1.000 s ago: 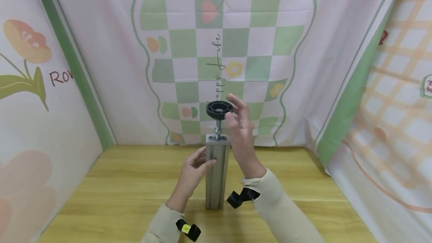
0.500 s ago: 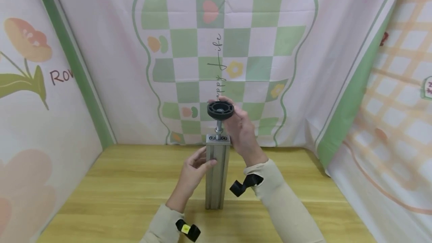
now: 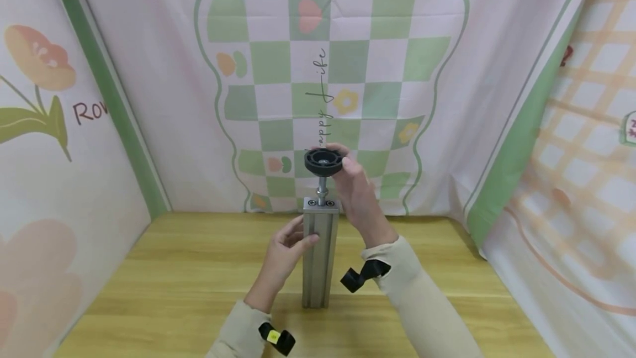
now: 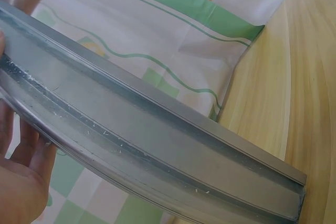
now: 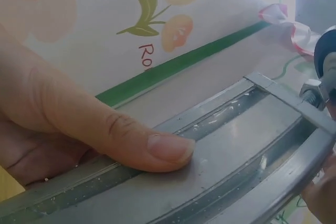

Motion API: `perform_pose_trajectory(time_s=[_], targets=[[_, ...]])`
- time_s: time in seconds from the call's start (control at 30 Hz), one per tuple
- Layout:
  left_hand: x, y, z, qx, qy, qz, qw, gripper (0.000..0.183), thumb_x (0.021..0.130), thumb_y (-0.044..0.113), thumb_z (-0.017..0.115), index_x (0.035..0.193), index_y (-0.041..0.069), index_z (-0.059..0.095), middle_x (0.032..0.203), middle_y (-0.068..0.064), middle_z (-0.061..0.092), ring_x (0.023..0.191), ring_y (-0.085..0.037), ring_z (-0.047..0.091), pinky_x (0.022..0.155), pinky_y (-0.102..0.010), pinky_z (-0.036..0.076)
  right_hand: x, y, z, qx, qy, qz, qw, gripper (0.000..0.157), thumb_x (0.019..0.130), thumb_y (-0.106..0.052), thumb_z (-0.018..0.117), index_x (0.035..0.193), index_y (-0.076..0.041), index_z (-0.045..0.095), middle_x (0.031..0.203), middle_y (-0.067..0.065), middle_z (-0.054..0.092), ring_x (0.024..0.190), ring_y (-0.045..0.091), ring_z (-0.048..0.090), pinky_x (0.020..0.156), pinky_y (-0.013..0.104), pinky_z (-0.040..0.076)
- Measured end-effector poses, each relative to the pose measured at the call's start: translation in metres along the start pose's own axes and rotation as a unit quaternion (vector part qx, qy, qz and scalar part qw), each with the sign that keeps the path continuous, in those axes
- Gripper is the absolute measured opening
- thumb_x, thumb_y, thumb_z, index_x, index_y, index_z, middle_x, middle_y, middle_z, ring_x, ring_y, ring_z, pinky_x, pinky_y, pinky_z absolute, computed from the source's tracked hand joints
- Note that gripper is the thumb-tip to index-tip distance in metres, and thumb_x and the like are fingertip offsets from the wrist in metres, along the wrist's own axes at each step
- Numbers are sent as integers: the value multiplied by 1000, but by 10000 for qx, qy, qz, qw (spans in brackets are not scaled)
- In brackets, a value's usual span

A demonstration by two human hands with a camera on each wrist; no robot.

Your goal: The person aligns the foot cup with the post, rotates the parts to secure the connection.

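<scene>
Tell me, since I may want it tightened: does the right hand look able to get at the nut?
Probably yes. The nut sits exposed on the bolt below the black foot, beside the right hand, with nothing visible blocking the way; it would likely just need to shift down from the foot.

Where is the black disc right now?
In the head view, the black disc is near centre, atop the rod above the upright post, the right hand at its right side.
</scene>
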State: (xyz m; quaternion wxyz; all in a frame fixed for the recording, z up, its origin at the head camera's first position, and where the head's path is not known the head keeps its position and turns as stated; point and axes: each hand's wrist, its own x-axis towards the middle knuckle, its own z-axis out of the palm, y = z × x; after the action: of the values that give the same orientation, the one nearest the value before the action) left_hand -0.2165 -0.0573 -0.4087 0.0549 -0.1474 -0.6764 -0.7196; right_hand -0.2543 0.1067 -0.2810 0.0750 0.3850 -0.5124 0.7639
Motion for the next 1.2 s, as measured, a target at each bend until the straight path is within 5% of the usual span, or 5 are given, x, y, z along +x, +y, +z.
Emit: perform_pose_trajectory(time_s=[0.43, 0.7, 0.83, 1.0, 1.2], targets=[[1, -2, -1, 115, 12, 40, 9999, 56, 89, 34, 78, 141, 21, 59, 123, -6, 66, 110, -23, 63, 90, -39, 53, -17, -9, 19, -2255, 1212, -697, 9642, 25, 96, -28, 63, 116, -15, 55, 133, 6, 55, 113, 26, 52, 105, 50, 30], [1, -1, -1, 93, -23, 28, 10000, 55, 90, 33, 77, 140, 21, 59, 123, -6, 66, 110, -23, 63, 91, -39, 53, -16, -9, 22, -2953, 1218, -1124, 9409, 59, 93, -45, 70, 136, -12, 49, 132, 4, 49, 114, 23, 47, 108, 51, 28], [0, 1, 0, 95, 9, -2, 10000, 57, 89, 35, 78, 141, 20, 59, 123, -6, 67, 110, -23, 63, 91, -39, 53, -12, -11, 19, -2701, 936, -762, 9552, 63, 98, -48, 52, 151, -17, 35, 149, -2, 38, 133, 19, 39, 111, 53, 25], [0, 1, 1, 64, 53, 6, 10000, 58, 88, 34, 79, 141, 19, 59, 122, -6, 67, 110, -23, 64, 90, -38, 53, -1, -12, 13, -1499, 170, -381, 9878, 60, 105, -40, 26, 153, -4, 34, 157, 6, 35, 143, 23, 31, 116, 53, 13], [0, 0, 1, 33, 41, 58, 10000, 56, 89, 32, 79, 140, 19, 59, 122, -7, 67, 109, -23, 64, 89, -37, 53, 5, -6, 6, -660, -314, -249, 9970, 59, 107, -29, 14, 146, 1, 46, 152, 19, 43, 146, 25, 31, 119, 47, 13]])
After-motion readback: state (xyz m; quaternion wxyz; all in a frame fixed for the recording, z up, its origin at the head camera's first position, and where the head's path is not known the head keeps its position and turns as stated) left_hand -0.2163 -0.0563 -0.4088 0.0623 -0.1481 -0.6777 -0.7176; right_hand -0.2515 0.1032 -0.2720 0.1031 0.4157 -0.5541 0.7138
